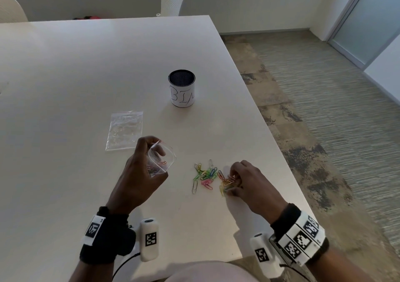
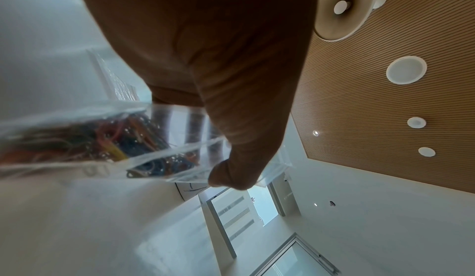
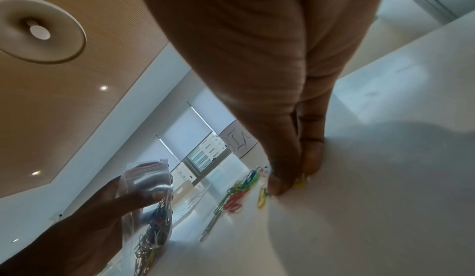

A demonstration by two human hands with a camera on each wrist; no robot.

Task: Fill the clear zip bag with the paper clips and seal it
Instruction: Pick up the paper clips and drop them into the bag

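Observation:
My left hand (image 1: pixel 149 162) holds a clear zip bag (image 1: pixel 161 159) above the table, its mouth held open toward the right. Several coloured paper clips lie inside the bag (image 2: pixel 123 138), also visible in the right wrist view (image 3: pixel 154 219). A loose pile of coloured paper clips (image 1: pixel 205 174) lies on the white table (image 1: pixel 86 76) between my hands. My right hand (image 1: pixel 234 182) is down on the table at the right end of the pile, its fingertips (image 3: pixel 279 185) pinching a small bunch of clips (image 1: pixel 227 184).
A second clear zip bag (image 1: pixel 124 130) lies flat on the table beyond my left hand. A black mesh cup with a white label reading "BIN" (image 1: pixel 182 89) stands farther back. The table's right edge (image 1: pixel 281 152) runs close to my right hand.

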